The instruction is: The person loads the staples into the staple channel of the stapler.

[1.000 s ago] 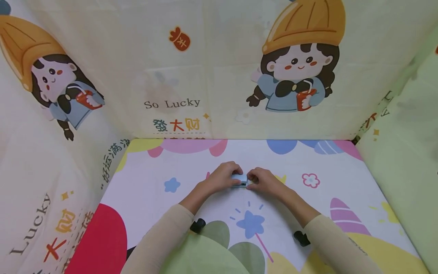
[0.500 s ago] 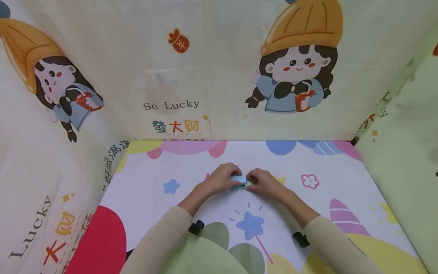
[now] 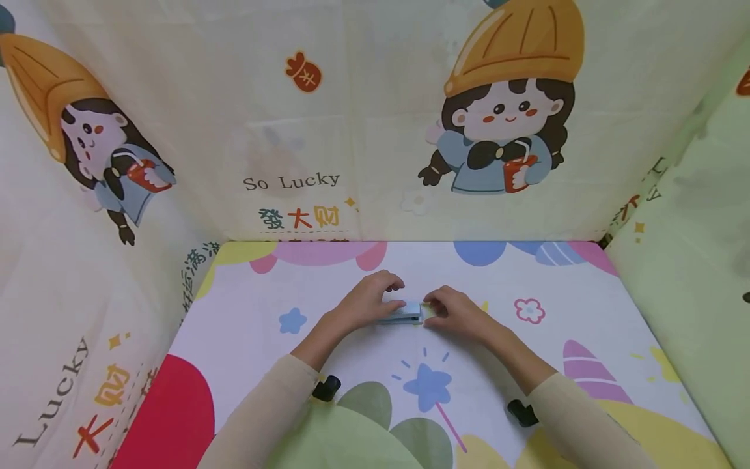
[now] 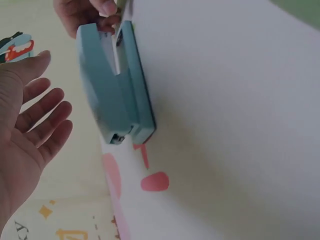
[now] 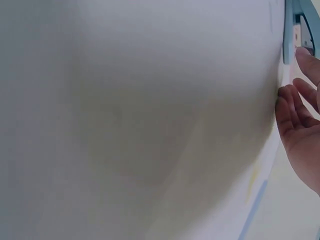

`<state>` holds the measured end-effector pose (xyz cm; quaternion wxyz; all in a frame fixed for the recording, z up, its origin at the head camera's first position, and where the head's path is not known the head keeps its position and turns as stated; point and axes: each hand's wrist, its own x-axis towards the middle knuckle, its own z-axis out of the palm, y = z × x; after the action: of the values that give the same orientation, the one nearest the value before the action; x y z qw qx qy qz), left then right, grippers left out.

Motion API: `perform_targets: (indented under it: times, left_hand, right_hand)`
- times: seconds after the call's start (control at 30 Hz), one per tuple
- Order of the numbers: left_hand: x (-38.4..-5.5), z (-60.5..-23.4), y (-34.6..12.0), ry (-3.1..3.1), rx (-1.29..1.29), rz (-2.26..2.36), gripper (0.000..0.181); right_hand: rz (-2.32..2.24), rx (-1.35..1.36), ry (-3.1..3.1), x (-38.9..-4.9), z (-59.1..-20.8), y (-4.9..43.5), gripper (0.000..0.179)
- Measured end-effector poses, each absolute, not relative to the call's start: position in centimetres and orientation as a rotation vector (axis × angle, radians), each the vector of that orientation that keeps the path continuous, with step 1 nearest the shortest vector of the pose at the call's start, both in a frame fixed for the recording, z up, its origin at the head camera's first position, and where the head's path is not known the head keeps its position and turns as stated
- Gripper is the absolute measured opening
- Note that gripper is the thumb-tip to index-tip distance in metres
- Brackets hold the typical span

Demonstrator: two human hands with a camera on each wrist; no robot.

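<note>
A light blue stapler (image 3: pixel 404 314) lies lengthwise on the table, its mouth toward the right. In the left wrist view the stapler (image 4: pixel 107 85) shows from the side, its top arm raised off the base. My left hand (image 3: pixel 366 299) is over its left part with fingers spread and loose. In the left wrist view this hand (image 4: pixel 27 115) is apart from the stapler. At the mouth, my right hand (image 3: pixel 459 312) has bent fingers and pinches a small pale piece of paper (image 3: pixel 429 314). The right wrist view catches this hand (image 5: pixel 302 120) at the edge, thumb near the stapler (image 5: pixel 289 35).
A white tablecloth (image 3: pixel 328 365) with colourful printed shapes covers the table. Cream printed cloth walls (image 3: pixel 381 130) close it in at the back and both sides. Black wrist cameras hang by both sleeves, one by the left sleeve (image 3: pixel 263 407).
My left hand has let go of the stapler, lifted its fingers and shifted left, so more of the stapler shows. The right hand stays at the mouth, its fingers slightly more spread.
</note>
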<state>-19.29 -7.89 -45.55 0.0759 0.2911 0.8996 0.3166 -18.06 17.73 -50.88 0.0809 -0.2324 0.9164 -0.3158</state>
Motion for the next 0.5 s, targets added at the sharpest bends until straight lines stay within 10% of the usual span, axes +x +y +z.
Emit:
perform_targets:
  times: [0.5]
  left_hand:
    - [-18.3, -43.4, -11.7, 2.973, 0.781, 0.667, 0.044]
  right_hand:
    - [-0.966, -0.684, 2.911, -17.2, -47.9, 21.1, 0.035]
